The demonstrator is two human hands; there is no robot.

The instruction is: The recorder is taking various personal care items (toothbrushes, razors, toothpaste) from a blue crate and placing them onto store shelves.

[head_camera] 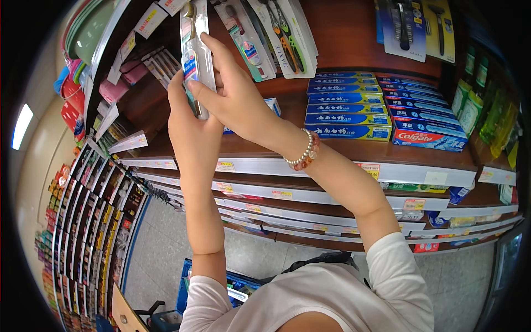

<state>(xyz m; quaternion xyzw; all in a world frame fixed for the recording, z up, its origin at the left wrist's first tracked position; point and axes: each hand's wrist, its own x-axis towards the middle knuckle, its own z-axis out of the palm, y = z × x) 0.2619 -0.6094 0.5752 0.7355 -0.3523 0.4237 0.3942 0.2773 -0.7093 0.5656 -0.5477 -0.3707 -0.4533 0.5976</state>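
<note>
Both my hands hold a packaged toothbrush (pixel 195 54) upright at the upper left, in front of the shelf. My left hand (pixel 193 108) grips the pack's lower left side. My right hand (pixel 236 93), with bead bracelets at the wrist, reaches across and pinches its right edge between thumb and fingers. Just right of the pack hang more carded toothbrushes, a single one (pixel 249 45) and a twin pack (pixel 288 45). Behind my right hand, a small box (pixel 273 106) is partly hidden on the shelf board.
Stacked toothpaste boxes (pixel 347 120) and Colgate boxes (pixel 427 133) stand on the shelf, with green bottles (pixel 468 103) at the right. Razor packs (pixel 404 29) hang above. Price rails (pixel 323 169) edge the boards. A blue crate (pixel 185 286) holding goods is below, by my body.
</note>
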